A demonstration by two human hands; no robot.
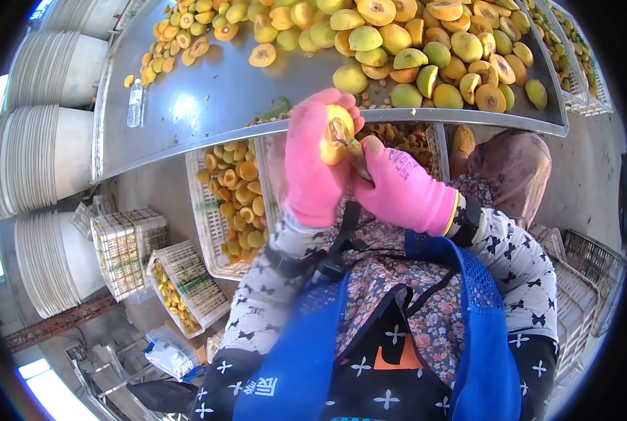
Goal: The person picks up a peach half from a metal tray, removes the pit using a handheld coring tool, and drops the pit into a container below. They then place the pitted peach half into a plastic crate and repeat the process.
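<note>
Both hands wear pink gloves and meet just in front of the metal table's near edge. My left hand (pixel 318 158) is wrapped round a yellow halved fruit (pixel 337 135), whose cut face with a brown hollow is turned to the right. Close against that fruit, my right hand (pixel 397 184) is closed on a small tool (pixel 359 160), its tip at the cut face. The tool's shape is mostly hidden by the glove. Below the hands, part of a crate of brown pieces (pixel 411 140) shows.
The metal table (pixel 208 98) carries a heap of halved fruit (pixel 397 38) and a plastic bottle (pixel 135 104). A crate of fruit halves (pixel 202 210) stands below at left, near more crates (pixel 132 242). Stacked white tubs (pixel 43 154) line the left side.
</note>
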